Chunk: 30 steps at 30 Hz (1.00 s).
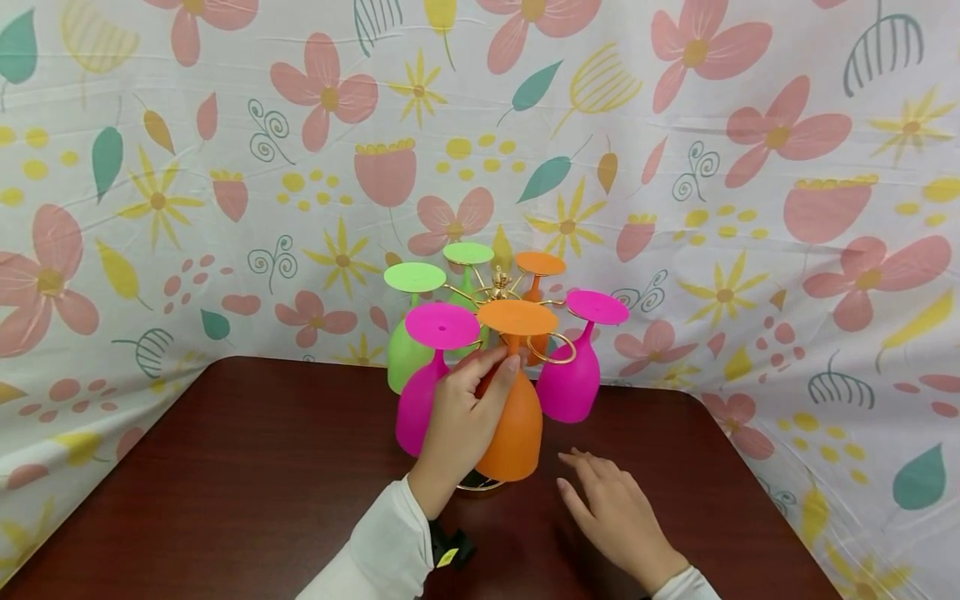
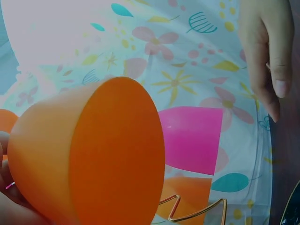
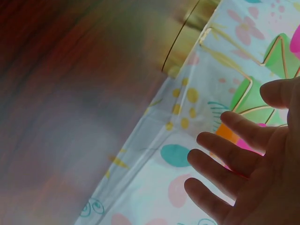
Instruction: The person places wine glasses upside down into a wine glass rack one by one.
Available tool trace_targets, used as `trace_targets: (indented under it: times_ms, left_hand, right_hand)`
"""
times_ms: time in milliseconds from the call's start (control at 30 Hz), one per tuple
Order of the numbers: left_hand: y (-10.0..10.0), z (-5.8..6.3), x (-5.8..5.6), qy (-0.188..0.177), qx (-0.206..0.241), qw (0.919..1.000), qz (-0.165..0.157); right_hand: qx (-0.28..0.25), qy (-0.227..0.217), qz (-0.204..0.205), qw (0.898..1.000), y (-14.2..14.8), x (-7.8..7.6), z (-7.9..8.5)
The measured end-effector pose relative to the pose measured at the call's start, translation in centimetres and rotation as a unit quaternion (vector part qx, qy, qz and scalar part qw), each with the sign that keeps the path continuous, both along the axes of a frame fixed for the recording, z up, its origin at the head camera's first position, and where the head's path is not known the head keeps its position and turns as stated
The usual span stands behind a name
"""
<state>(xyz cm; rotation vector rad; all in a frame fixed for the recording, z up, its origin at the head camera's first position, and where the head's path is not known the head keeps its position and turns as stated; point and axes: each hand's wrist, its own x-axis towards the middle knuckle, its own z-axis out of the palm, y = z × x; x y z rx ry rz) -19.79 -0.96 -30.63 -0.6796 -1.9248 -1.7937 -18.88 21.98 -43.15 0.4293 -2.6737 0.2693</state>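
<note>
My left hand (image 1: 459, 412) grips an orange goblet (image 1: 516, 437) near its stem, the goblet upside down with its round foot on top. The goblet hangs at the front of a gold wire rack (image 1: 501, 290); an open ring (image 1: 557, 350) shows just right of its stem. In the left wrist view its orange mouth (image 2: 119, 150) fills the middle. Lower right of the goblet, my right hand (image 1: 618, 521) hovers over the table with fingers extended, touching nothing. The right wrist view shows its fingers (image 3: 229, 147) spread apart.
Around the rack hang other upside-down goblets: a magenta one (image 1: 420, 404) at left, another magenta goblet (image 1: 572, 379) at right, two green ones (image 1: 405, 350) and an orange one (image 1: 533, 296) behind. A dark brown table (image 1: 262, 475) lies below. Flowered cloth (image 1: 225, 167) hangs behind it.
</note>
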Motion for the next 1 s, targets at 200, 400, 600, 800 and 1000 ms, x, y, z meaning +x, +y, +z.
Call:
trace_targets:
  times_ms: [200,400,600,800,1000]
  left_hand:
    - [0.4,0.2,-0.4,-0.034,-0.031,0.9984,0.034]
    - [0.8,0.1,-0.8,-0.053,-0.049,0.9969,0.033]
    - [1.0,0.1,-1.2,-0.054,-0.064,0.9961,0.029]
    - [1.3,0.0,-1.7,-0.037,-0.092,0.9943,0.039]
    - [1.6,-0.3,-1.9,-0.035,-0.098,0.9942,0.027]
  right_hand:
    - [0.015,0.018,-0.006,1.000,0.5,-0.2,-0.1]
    - [0.016,0.010,-0.010,1.000,0.7,-0.1,-0.2]
    - [0.015,0.009,-0.008,1.000,0.9,0.0,-0.1]
    - [0.015,0.007,-0.006,1.000,1.1,0.1,0.1]
    - [0.016,0.001,-0.010,1.000,1.3,0.2,-0.1]
